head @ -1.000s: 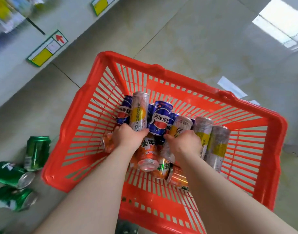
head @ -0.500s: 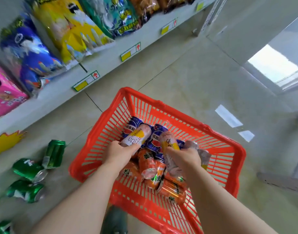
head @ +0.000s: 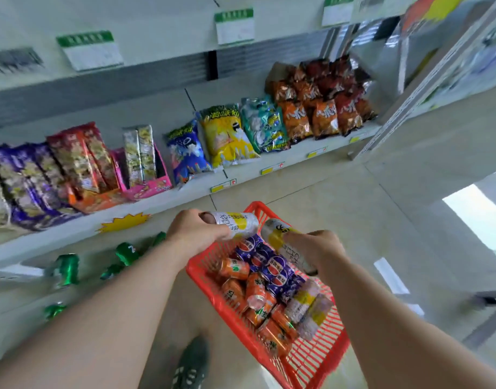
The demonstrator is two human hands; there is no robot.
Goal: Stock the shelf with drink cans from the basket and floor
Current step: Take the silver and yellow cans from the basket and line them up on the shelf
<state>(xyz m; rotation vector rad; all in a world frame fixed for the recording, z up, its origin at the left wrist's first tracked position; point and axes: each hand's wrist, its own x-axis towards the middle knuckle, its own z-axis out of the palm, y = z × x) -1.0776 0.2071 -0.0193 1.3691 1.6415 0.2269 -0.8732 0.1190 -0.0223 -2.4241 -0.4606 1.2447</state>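
A red plastic basket (head: 319, 360) stands on the floor, holding several orange, blue and silver-yellow drink cans. My left hand (head: 196, 233) grips one silver-yellow can (head: 237, 223) lying sideways above the basket's far rim. My right hand (head: 315, 247) grips a second silver-yellow can (head: 277, 235), tilted, just right of the first. Both cans are lifted clear of the pile. Several green cans (head: 65, 269) lie on the floor to the left, below the shelf.
The bottom shelf (head: 185, 192) runs across the view with snack bags and boxes along it. A higher shelf with price tags (head: 234, 26) sits above. My dark shoe (head: 190, 366) is beside the basket. Pale tiled floor stretches to the right.
Both hands have lifted a silver-yellow can each out of the basket and raised them. My view has tilted up from the basket to the shelves.
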